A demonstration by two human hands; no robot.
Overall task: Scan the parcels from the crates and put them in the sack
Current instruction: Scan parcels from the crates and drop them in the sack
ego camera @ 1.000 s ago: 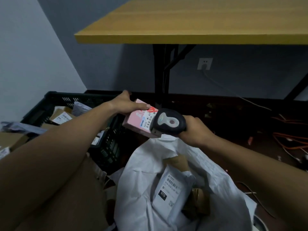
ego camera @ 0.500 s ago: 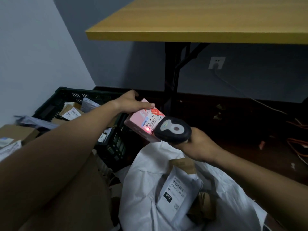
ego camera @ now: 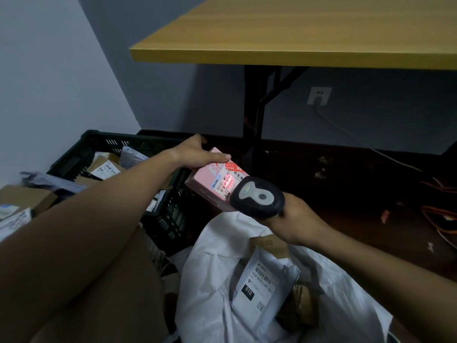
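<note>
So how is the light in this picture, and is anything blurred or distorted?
Head view: the room is dim; the scanner casts a red glow on the pink box's label; the near forearms look stretched by the wide lens; the sack shows no glare.

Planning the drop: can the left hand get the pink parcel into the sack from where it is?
Probably yes. The left hand holds the pink parcel above the sack, whose mouth gapes open; only the scanner in the right hand sits close by.

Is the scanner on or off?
On. The scanner, held in the right hand, throws a red glow on the label of the pink box held in the left hand.
</note>
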